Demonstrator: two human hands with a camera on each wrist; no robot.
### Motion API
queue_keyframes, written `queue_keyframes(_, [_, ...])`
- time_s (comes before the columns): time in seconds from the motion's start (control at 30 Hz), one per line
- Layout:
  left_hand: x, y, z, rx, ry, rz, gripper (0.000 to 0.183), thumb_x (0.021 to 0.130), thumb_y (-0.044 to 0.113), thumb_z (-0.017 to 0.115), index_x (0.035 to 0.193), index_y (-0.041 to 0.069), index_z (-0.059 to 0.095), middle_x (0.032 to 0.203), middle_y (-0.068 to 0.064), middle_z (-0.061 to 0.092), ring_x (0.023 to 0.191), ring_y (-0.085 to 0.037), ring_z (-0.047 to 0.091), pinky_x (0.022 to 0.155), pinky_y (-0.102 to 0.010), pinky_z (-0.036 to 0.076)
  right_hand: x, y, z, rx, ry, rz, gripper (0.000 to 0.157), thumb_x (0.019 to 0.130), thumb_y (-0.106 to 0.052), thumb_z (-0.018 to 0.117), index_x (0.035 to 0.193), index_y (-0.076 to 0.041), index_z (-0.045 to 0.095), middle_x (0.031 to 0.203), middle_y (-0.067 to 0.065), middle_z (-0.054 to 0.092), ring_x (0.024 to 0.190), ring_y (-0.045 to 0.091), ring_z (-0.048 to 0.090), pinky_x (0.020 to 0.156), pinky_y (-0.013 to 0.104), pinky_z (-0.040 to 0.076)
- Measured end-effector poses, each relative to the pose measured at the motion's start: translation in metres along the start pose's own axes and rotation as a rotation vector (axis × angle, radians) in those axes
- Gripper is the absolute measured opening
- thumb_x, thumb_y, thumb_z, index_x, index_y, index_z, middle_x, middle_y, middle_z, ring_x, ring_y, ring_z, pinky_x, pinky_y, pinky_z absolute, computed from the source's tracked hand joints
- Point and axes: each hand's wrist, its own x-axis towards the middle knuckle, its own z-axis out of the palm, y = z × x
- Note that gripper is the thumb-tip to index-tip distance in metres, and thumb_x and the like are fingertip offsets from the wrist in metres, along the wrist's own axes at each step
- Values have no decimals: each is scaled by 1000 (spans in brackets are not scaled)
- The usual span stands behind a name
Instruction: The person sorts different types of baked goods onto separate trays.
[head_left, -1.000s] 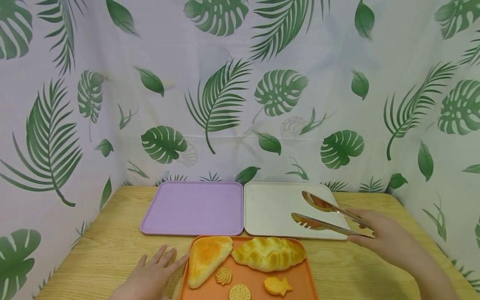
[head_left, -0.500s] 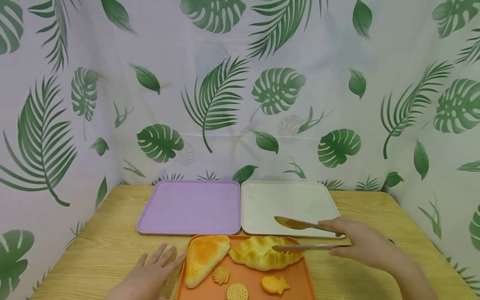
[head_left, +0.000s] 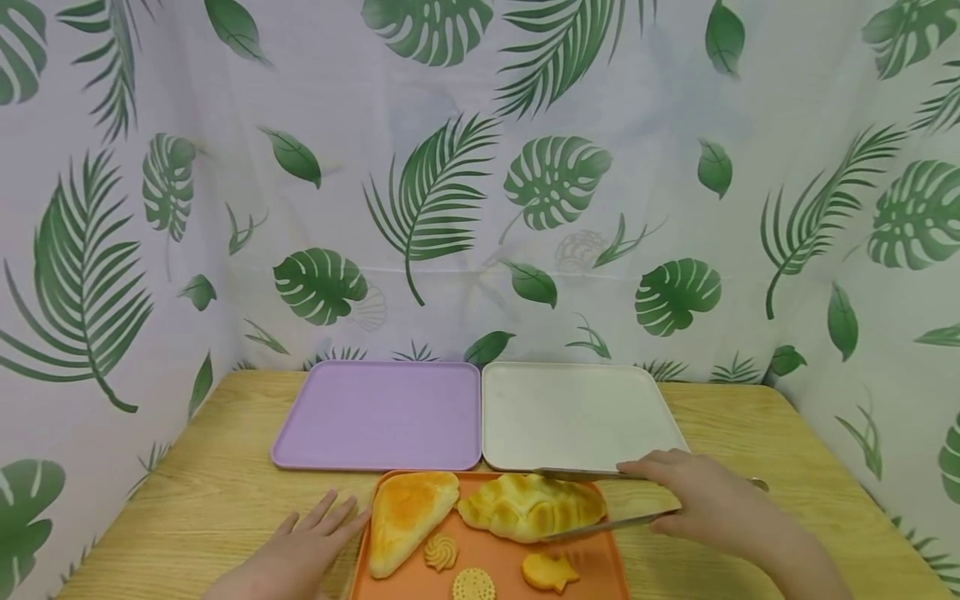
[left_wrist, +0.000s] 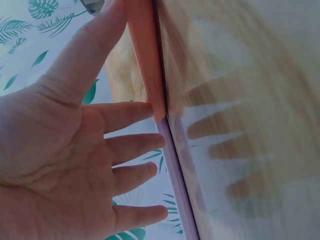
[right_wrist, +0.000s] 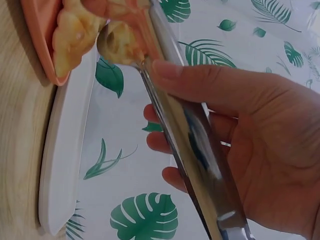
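Observation:
My right hand (head_left: 716, 502) grips metal tongs (right_wrist: 207, 165) with thumb on one arm and fingers on the other. In the head view the spread tong arms reach over the orange tray (head_left: 495, 562), one at the far side and one at the near side of a golden ridged bread (head_left: 525, 507). My left hand (head_left: 288, 552) has its fingers spread, fingertips right at the tray's left edge. A triangular bread (head_left: 408, 521) lies at the tray's left. Nearer me lie a swirl cookie (head_left: 441, 551), a round cracker (head_left: 473, 585) and a fish-shaped cookie (head_left: 549, 572).
Behind the orange tray, a purple tray (head_left: 382, 417) and a white tray (head_left: 577, 417) stand side by side on the wooden table (head_left: 187, 492). Leaf-patterned cloth (head_left: 450, 208) hangs behind and at both sides.
My right hand has moved left and toward me, bringing the tongs down from over the white tray to around the ridged bread. The left hand stays by the orange tray.

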Motion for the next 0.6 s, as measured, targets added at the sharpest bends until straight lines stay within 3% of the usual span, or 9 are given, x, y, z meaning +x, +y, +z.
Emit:
queue_keyframes(0.27, [1,0,0,-11,-14,7,95,69,31,85,149,9,39,155,-20,36,144,-46,26,102,-75,30,-1,-6,7,-139,82,-15,60,69,-23,87,124,-14,65,113,-1,68,99,25,66,80,42,56])
queue_keyframes(0.43, [1,-2,1,-25,-14,10,97,68,36,85,149,8,39,155,-20,36,145,-47,24,102,-75,28,-1,-6,8,-142,90,-16,61,68,-24,87,124,-13,65,111,0,68,97,25,65,77,41,56])
queue_keyframes(0.6, [0,-5,2,-34,-20,10,98,69,41,84,149,8,38,155,-21,36,145,-47,24,102,-76,28,2,-7,8,-119,63,41,62,68,-26,87,123,-11,65,112,2,68,98,27,65,79,44,56])
